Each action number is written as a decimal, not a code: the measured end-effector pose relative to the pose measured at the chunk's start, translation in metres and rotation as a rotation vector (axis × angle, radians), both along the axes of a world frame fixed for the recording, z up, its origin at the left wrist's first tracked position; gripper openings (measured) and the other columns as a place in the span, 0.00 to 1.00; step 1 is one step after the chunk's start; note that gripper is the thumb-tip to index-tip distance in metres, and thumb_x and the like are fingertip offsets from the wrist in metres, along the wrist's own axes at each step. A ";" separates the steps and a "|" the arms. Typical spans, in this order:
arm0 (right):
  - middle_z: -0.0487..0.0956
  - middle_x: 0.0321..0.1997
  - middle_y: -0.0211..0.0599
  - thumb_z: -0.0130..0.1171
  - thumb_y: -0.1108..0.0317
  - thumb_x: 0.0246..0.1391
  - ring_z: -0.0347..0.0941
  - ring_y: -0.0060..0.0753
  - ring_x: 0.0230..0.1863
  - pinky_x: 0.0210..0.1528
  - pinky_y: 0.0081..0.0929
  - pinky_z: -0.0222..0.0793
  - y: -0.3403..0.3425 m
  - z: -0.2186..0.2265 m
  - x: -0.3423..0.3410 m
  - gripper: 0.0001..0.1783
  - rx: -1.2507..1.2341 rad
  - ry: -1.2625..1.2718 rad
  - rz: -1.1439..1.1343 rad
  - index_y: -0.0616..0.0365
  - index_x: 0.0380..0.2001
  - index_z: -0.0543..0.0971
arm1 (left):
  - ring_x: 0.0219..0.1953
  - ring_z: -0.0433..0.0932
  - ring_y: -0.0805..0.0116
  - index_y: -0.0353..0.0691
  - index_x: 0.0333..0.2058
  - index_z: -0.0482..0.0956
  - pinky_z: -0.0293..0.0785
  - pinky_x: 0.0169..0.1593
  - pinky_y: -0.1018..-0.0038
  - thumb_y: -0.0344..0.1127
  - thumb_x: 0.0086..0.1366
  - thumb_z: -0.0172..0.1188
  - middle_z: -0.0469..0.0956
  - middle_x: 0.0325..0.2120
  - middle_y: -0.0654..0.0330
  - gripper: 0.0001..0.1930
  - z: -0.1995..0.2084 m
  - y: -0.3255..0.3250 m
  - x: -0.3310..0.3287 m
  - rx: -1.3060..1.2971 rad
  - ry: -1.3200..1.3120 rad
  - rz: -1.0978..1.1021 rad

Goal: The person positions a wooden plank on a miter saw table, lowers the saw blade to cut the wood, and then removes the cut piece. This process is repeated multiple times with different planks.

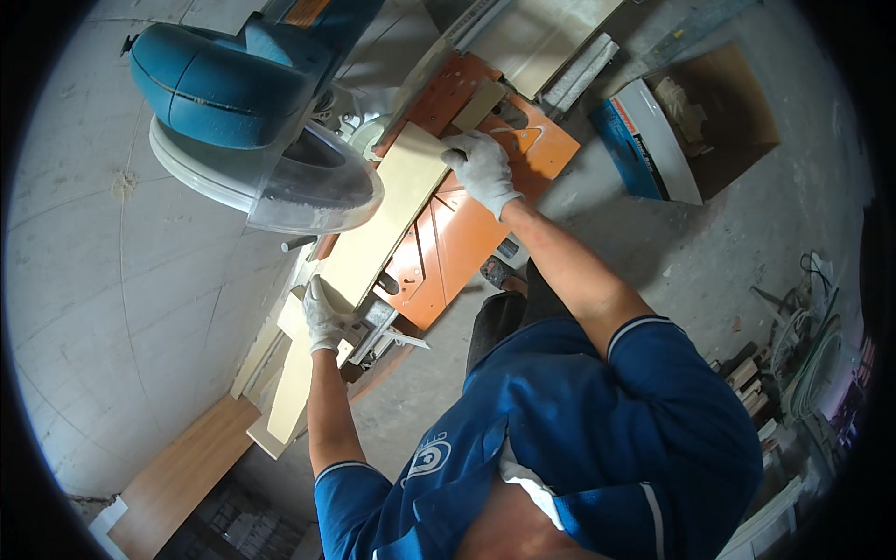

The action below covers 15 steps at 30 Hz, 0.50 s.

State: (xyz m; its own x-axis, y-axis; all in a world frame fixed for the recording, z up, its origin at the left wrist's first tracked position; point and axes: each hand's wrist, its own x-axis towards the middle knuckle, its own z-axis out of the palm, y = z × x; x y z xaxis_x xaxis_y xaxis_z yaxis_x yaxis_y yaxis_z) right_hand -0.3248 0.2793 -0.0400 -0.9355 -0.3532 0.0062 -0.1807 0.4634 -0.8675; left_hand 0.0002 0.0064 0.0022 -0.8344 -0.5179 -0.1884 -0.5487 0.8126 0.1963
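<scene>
A long cream-coloured board (385, 213) lies across the orange table (471, 233) of a mitre saw. My left hand (325, 317), in a pale work glove, grips the board's near end, fingers over its top. With the same kind of glove, my right hand (482, 171) holds the board's right edge toward its far end, fingers closed at the edge. The teal saw head (224, 84) stands raised to the left, its clear blade guard (322, 182) close beside the board. Another narrow cream board (294, 392) lies below my left hand.
A wall (121, 233) rises at the left. An open cardboard box (733, 121) stands on the floor at the far right. A wood-coloured panel (182, 476) lies lower left. Cables and offcuts (747, 383) are heaped at the right. A pale panel (532, 37) extends beyond the saw.
</scene>
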 end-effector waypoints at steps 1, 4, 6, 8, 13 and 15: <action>0.85 0.44 0.42 0.67 0.63 0.52 0.80 0.48 0.49 0.54 0.41 0.75 -0.001 0.000 0.000 0.13 -0.011 0.013 -0.005 0.56 0.40 0.87 | 0.51 0.74 0.40 0.36 0.55 0.68 0.72 0.56 0.54 0.36 0.25 0.79 0.75 0.46 0.45 0.50 0.001 0.000 0.000 -0.006 0.010 -0.010; 0.85 0.45 0.41 0.67 0.63 0.53 0.80 0.48 0.50 0.54 0.41 0.75 -0.002 0.000 0.000 0.13 -0.028 0.016 -0.019 0.56 0.40 0.87 | 0.51 0.74 0.40 0.37 0.54 0.68 0.72 0.56 0.54 0.37 0.26 0.79 0.75 0.46 0.46 0.49 0.004 0.000 -0.001 0.008 -0.055 0.025; 0.85 0.45 0.42 0.66 0.63 0.53 0.80 0.47 0.50 0.55 0.41 0.74 -0.004 -0.002 0.000 0.13 -0.020 -0.010 -0.025 0.56 0.40 0.87 | 0.50 0.74 0.40 0.37 0.54 0.67 0.72 0.55 0.54 0.37 0.26 0.79 0.75 0.45 0.46 0.49 0.005 -0.001 -0.003 0.016 -0.089 0.020; 0.85 0.43 0.42 0.64 0.65 0.53 0.79 0.48 0.48 0.53 0.43 0.75 -0.005 -0.003 0.000 0.10 -0.043 0.028 -0.043 0.55 0.37 0.87 | 0.50 0.74 0.40 0.38 0.54 0.67 0.72 0.55 0.53 0.37 0.26 0.79 0.75 0.45 0.47 0.49 0.005 -0.001 -0.003 0.010 -0.104 0.042; 0.85 0.40 0.42 0.63 0.65 0.53 0.80 0.49 0.46 0.51 0.45 0.75 -0.006 -0.004 0.000 0.08 -0.080 0.077 -0.051 0.54 0.35 0.86 | 0.51 0.73 0.40 0.39 0.54 0.67 0.71 0.56 0.53 0.37 0.27 0.79 0.74 0.46 0.47 0.49 0.005 -0.002 -0.003 0.007 -0.126 0.028; 0.85 0.38 0.42 0.63 0.65 0.53 0.80 0.49 0.45 0.50 0.45 0.75 -0.006 -0.003 -0.001 0.08 -0.047 0.075 -0.058 0.54 0.35 0.86 | 0.52 0.72 0.41 0.39 0.54 0.67 0.71 0.56 0.53 0.37 0.27 0.79 0.74 0.47 0.47 0.49 0.004 -0.002 -0.002 0.000 -0.114 0.010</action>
State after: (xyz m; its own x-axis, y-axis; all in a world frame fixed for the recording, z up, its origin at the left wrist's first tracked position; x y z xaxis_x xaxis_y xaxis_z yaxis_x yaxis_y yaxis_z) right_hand -0.3256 0.2735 -0.0430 -0.9507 -0.2962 0.0923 -0.2202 0.4343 -0.8734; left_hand -0.0022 0.0044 0.0060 -0.8024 -0.5261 -0.2816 -0.5756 0.8069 0.1325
